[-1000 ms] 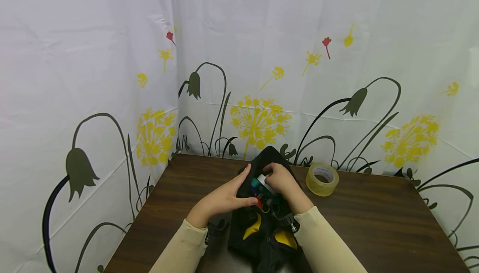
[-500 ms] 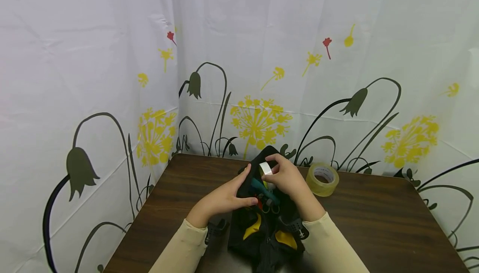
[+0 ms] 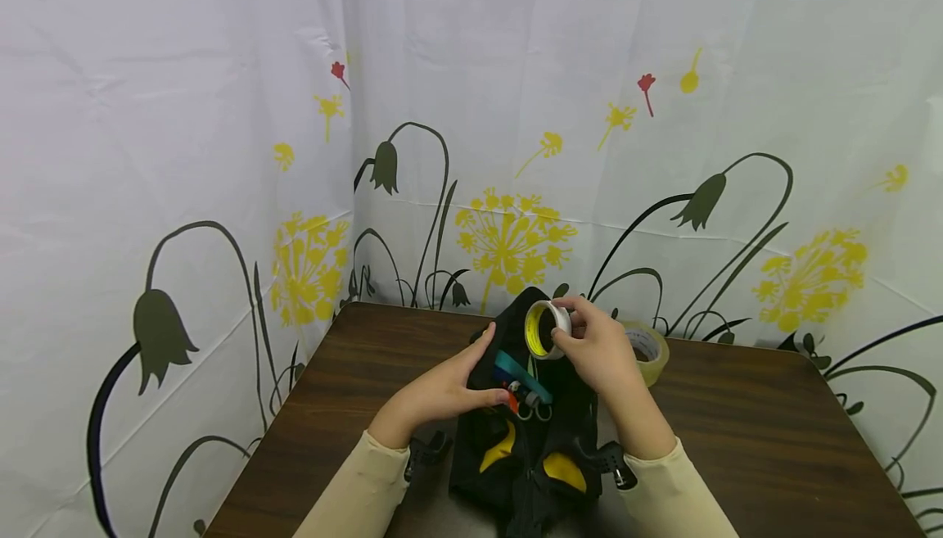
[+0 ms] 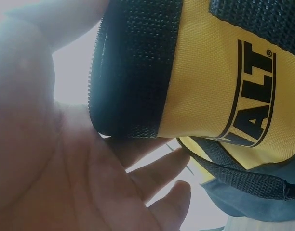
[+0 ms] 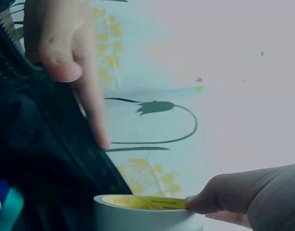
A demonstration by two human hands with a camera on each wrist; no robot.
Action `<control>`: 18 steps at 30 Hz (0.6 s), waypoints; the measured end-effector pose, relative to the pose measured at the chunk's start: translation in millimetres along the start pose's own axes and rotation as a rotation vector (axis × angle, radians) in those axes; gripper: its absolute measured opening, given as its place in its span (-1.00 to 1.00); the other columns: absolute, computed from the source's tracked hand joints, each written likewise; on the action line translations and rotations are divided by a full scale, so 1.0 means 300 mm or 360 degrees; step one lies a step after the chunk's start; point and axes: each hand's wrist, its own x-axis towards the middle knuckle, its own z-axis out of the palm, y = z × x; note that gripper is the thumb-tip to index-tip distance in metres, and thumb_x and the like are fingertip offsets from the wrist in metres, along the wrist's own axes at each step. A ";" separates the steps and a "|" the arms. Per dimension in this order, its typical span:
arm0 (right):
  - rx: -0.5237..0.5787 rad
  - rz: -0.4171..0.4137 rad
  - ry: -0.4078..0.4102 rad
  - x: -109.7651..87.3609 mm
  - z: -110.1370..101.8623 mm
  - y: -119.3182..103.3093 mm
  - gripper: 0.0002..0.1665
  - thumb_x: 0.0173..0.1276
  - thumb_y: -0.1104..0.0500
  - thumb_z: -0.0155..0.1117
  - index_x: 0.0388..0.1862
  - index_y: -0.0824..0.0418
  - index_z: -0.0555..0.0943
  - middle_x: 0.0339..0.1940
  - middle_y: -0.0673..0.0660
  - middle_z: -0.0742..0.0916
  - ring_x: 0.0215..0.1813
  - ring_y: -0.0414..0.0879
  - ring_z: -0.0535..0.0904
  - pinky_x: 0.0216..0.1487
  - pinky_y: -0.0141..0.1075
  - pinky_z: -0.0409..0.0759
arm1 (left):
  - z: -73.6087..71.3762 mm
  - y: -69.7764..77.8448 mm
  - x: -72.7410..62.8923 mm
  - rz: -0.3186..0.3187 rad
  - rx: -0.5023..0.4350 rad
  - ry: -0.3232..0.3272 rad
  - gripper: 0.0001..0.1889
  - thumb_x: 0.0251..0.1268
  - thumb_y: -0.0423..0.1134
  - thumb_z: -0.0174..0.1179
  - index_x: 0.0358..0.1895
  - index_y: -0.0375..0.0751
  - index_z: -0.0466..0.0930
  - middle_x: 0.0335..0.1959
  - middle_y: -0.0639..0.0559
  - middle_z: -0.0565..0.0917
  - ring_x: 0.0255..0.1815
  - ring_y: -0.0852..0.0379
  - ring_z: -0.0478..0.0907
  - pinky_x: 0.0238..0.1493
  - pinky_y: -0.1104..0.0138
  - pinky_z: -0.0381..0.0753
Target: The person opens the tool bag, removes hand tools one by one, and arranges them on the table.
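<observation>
My right hand [image 3: 606, 358] pinches a white tape roll [image 3: 534, 341] with a yellow inner core, its thumb inside the ring. The roll is raised above the mouth of a black and yellow tool bag [image 3: 471, 471]. With the thumb over the rim and the fingers along the outside, my left hand [image 3: 430, 397] holds the bag's left edge. Up close, the left wrist view shows the bag's yellow fabric [image 4: 205, 72] with black lettering. Inside the bag lie a teal strip-like item [image 3: 534, 384], scissors [image 3: 543, 413] with ring handles showing, and something red-orange, partly hidden.
A large roll of clear packing tape [image 3: 654, 370] stands on the brown wooden table [image 3: 766, 440], right of the bag and partly behind my right hand. A white flower-printed curtain [image 3: 221, 112] hangs along the table's back and left.
My right hand has drawn the white tape roll up out of the bag and to the right, turning its ring toward view. The left hand stays at the bag's edge.
</observation>
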 end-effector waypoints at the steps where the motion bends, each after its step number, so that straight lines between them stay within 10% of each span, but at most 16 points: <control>1: 0.0007 -0.0003 0.0012 -0.005 -0.009 -0.001 -0.49 0.56 0.13 0.43 0.45 -0.03 0.64 0.03 0.16 0.80 -0.06 0.01 0.74 -0.18 -0.24 0.71 | 0.000 0.000 0.000 0.0000 0.0000 0.0001 0.22 0.43 0.41 0.33 0.84 0.22 -0.37 0.86 0.15 -0.20 0.85 -0.09 -0.04 0.77 -0.22 0.12; 18: 0.0048 -0.0154 0.0405 -0.093 -0.182 0.083 -0.45 0.62 0.15 0.37 0.53 -0.08 0.62 0.17 0.22 0.80 0.08 0.12 0.82 -0.11 -0.43 0.73 | 0.003 -0.005 0.003 -0.0005 0.0024 0.0002 0.21 0.44 0.40 0.33 0.84 0.25 -0.38 0.86 0.07 -0.16 0.85 -0.13 -0.03 0.76 -0.23 0.13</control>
